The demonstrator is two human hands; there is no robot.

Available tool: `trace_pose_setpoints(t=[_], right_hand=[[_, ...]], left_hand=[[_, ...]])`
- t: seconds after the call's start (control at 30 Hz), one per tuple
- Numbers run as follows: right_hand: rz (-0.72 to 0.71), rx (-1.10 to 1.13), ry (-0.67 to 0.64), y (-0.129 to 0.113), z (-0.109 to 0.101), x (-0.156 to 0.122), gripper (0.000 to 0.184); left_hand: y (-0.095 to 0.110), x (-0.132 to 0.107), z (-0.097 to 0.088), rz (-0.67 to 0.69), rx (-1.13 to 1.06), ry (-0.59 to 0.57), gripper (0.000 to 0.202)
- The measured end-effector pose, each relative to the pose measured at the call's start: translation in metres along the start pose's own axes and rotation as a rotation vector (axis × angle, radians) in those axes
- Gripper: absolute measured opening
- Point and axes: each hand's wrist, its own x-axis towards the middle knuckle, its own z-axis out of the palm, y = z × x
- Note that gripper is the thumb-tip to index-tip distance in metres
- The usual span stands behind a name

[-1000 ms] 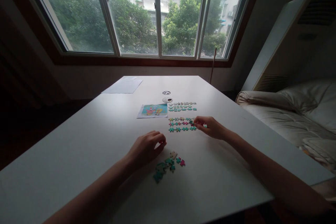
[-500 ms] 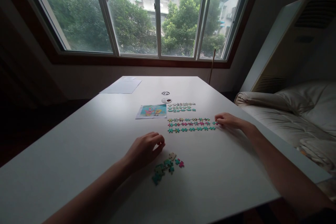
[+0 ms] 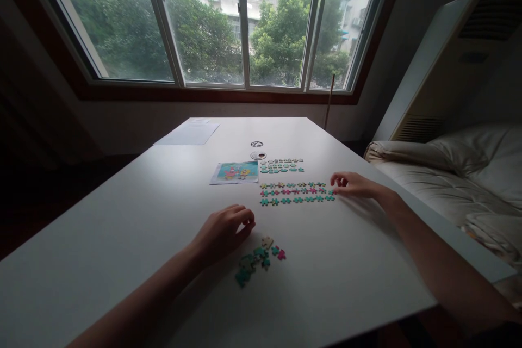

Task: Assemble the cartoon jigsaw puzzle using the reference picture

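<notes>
As the right hand (image 3: 346, 184) hovers at the end of the puzzle rows (image 3: 298, 200), right of the picture card (image 3: 235, 172), its grip appears released beside the last pieces (image 3: 330, 198). The left hand (image 3: 226, 227) curls on the card's near side; whether its grip holds anything cannot be told. The rows' flat, knobbed shapes lie spaced, apparently so each outline shows, while a mostly teal pile (image 3: 247, 262) overlaps loosely on the smooth white worktop (image 3: 346, 272), nearer than the card.
</notes>
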Motion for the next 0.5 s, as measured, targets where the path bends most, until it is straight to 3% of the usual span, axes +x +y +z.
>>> trace_pose_setpoints(t=[0.17,0.5], right_hand=[[0.026,-0.010,-0.059,-0.0015,0.0031,0.0025,0.025],[0.006,-0.036,0.016,-0.0044,0.0071,0.0038,0.024]], left_hand=[[0.0008,0.0001,-0.0020,0.015,-0.005,0.013,0.013],[0.0081,-0.0016,-0.0009,0.008,-0.159,-0.089,0.011]])
